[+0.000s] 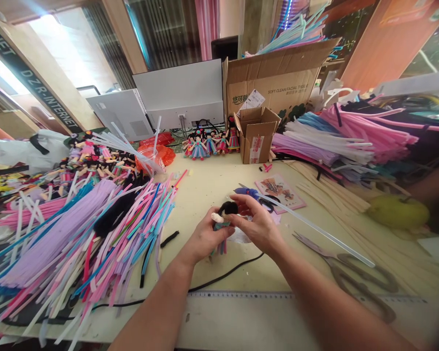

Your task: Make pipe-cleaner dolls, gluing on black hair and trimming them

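Note:
A small pipe-cleaner doll (pixel 228 209) with black hair is held between my two hands above the middle of the table. My left hand (pixel 205 240) is closed around its body, and coloured strands hang out below the fingers. On the other side, my right hand (pixel 259 225) pinches the black hair between thumb and fingers. Much of the doll is covered by my fingers. Just beyond my right hand lies a blue glue gun (pixel 246 192) with a long clear glue stick (pixel 314 226). Large scissors (pixel 332 261) rest to the right of that hand.
Loose pipe cleaners (pixel 58 234) pile up on the left, with bundled pipe cleaners (pixel 314 139) at the right. Finished dolls (pixel 199 147) stand beside a small cardboard box (pixel 259 141). A ruler (pixel 249 295) and a black cable (pixel 227 270) cross the near side. A green fruit (pixel 398 212) sits right.

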Demonstrator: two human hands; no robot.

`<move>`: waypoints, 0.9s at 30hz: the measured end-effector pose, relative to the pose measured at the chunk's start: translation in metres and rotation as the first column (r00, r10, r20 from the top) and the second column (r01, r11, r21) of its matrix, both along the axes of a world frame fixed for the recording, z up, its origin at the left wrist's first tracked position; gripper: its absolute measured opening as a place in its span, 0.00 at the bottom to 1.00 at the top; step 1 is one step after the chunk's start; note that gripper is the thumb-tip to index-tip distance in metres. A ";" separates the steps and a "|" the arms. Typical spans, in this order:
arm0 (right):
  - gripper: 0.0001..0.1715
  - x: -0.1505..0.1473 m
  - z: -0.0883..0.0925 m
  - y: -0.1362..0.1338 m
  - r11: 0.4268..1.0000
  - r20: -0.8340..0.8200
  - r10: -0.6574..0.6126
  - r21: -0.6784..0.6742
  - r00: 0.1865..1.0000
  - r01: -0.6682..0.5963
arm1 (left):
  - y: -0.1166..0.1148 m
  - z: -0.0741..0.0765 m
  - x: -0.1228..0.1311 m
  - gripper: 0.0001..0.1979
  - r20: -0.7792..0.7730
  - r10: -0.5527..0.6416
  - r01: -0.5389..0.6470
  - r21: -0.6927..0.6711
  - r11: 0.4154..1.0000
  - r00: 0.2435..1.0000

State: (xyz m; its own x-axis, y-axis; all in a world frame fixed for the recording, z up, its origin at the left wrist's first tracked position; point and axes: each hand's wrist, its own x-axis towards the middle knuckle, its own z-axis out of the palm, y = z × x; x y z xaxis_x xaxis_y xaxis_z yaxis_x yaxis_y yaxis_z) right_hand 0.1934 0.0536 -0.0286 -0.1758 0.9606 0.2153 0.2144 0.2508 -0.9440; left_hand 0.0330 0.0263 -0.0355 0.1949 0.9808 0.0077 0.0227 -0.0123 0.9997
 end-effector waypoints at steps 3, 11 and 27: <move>0.26 0.002 -0.003 0.001 1.000 -0.018 0.017 0.005 1.000 -0.017 | -0.002 0.001 0.000 0.17 0.066 -0.042 0.045 -0.048 0.998 0.997; 0.19 0.009 0.001 0.003 0.996 -0.056 0.039 0.084 0.998 -0.034 | -0.001 -0.003 -0.010 0.16 0.393 -0.005 0.133 -0.299 0.945 0.919; 0.15 0.007 0.003 0.000 0.995 -0.058 0.032 0.093 0.998 -0.027 | -0.002 -0.001 -0.007 0.18 0.354 -0.032 0.161 -0.343 0.925 0.935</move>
State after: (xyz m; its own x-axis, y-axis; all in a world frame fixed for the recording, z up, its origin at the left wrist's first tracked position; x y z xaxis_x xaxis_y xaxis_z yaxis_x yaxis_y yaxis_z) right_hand 0.2008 0.0535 -0.0259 -0.1882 0.9308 0.3132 0.1497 0.3424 -0.9276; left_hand 0.0264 0.0247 -0.0367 0.3380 0.9043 -0.2607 -0.2970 0.3653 0.8822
